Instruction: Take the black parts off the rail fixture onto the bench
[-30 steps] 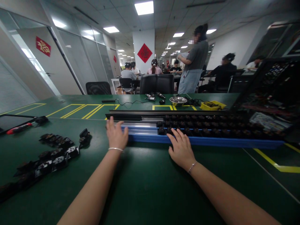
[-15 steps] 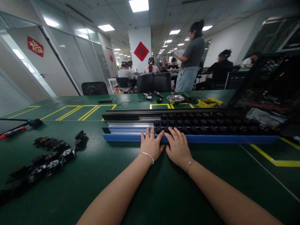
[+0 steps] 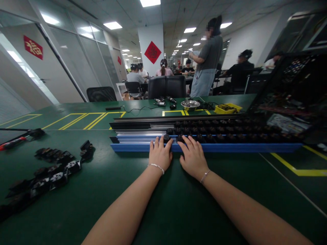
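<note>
Both hands reach the front edge of a long blue rail (image 3: pixel 133 147) lying across the table. My left hand (image 3: pixel 160 154) has its fingers apart over the rail, thumb and index finger beside a small round black part (image 3: pixel 167 138). Just to the right, my right hand (image 3: pixel 194 157) rests with spread fingers on the rail, its fingertips at another black part (image 3: pixel 180 138). A gap separates the two parts. Further black parts (image 3: pixel 221 137) sit in rows along the rails to the right. Behind are black rails (image 3: pixel 133 126), with bare silvery channel at the left.
Loose black parts (image 3: pixel 57 177) lie on the green table (image 3: pixel 102 197) at the left, near a red-handled tool (image 3: pixel 12 144). A metal bowl (image 3: pixel 190 105), a yellow tray (image 3: pixel 227 109) and cables are behind the rails. A person (image 3: pixel 208 58) stands beyond the table.
My left hand has shifted left along the rail, and the black part beside it now stands apart from the one at my right hand. The view has moved slightly.
</note>
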Tool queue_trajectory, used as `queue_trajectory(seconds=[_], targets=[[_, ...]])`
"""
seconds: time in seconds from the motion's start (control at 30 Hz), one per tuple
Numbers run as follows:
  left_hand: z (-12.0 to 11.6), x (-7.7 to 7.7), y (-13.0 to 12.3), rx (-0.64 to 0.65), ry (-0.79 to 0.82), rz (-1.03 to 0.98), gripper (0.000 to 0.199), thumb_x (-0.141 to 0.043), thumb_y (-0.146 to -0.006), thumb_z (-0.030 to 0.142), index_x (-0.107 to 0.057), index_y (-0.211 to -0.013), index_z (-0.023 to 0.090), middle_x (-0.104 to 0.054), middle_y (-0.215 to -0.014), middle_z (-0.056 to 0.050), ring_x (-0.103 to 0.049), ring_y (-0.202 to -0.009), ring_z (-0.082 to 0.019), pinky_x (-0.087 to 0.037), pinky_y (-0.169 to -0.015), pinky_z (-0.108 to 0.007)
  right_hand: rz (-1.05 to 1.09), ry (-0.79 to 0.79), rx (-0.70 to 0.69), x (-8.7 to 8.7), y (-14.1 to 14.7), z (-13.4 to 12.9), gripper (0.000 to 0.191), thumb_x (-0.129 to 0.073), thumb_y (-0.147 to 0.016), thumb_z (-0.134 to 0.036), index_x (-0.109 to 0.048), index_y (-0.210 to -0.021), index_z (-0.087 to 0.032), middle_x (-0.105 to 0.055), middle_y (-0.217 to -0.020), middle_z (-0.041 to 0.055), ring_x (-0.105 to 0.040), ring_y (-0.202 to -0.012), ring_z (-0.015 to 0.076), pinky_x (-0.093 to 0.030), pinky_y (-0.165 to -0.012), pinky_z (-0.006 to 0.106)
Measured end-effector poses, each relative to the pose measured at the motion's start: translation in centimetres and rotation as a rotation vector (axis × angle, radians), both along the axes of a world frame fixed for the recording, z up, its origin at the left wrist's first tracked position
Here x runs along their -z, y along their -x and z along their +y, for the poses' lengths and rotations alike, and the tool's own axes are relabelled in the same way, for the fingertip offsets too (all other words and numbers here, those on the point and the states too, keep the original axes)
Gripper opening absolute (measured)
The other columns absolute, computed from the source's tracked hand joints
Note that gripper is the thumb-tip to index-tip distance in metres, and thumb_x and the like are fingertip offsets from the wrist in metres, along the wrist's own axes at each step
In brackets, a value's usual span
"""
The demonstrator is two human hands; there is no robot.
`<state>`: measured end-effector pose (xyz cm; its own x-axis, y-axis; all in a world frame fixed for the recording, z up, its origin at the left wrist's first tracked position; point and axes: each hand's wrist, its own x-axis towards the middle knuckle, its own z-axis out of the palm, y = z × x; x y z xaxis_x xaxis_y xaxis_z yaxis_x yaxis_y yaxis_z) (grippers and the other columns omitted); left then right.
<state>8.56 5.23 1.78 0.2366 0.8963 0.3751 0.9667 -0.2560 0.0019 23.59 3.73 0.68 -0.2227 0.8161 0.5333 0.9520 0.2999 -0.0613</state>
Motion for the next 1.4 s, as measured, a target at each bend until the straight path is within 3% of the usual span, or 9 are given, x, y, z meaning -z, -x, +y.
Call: queue_trajectory(seconds=[0.33,0.67,0.9,1.4], targets=[[-0.1,-0.3,0.1,-0.03,0.019,0.008,0.055,-0.049,-0.08,0.032,-0.038,-0.134,0.036,-0.036,-0.143,-0.007,-0.029,-0.132,-0.029,-0.015,-0.107,-0.054,-0.002,0.0,-0.005,0.0,0.0,-0.1,0.049,-0.047,-0.076,-0.02,-0.049,-0.125,-0.021,-0.036,-0.142,0.0063,-0.023,-0.132,0.0256,-0.02,-0.106,0.046],[-0.1,-0.5,0.3,-0.084,0.027,0.031,0.053,-0.046,-0.081,0.034,-0.039,-0.133,0.029,-0.039,-0.141,-0.013,-0.029,-0.131,-0.033,-0.013,-0.106,-0.056,-0.008,-0.003,-0.005,0.0,-0.1,0.0,0.05,-0.048,-0.075,-0.02,-0.049,-0.125,-0.021,-0.037,-0.142,0.0072,-0.024,-0.132,0.026,-0.02,-0.106,0.047],[-0.3,-1.6,0.6,-0.121,0.129,0.048,0.056,-0.047,-0.08,0.035,-0.039,-0.134,0.029,-0.039,-0.141,-0.014,-0.031,-0.129,-0.035,-0.012,-0.104,-0.059,-0.014,0.003,0.002,0.0,0.0,0.0,0.05,-0.046,-0.076,-0.021,-0.049,-0.126,-0.021,-0.037,-0.142,0.0071,-0.023,-0.132,0.026,-0.021,-0.106,0.047],[-0.1,-3.9,2.3,-0.193,0.298,0.148,0.064,-0.051,-0.078,0.046,-0.035,-0.137,0.029,-0.04,-0.14,-0.015,-0.036,-0.127,-0.036,-0.024,-0.1,-0.056,-0.012,0.006,0.006,0.0,0.1,0.0,0.049,-0.046,-0.076,-0.021,-0.049,-0.126,-0.022,-0.036,-0.142,0.0063,-0.023,-0.132,0.0251,-0.02,-0.106,0.046]])
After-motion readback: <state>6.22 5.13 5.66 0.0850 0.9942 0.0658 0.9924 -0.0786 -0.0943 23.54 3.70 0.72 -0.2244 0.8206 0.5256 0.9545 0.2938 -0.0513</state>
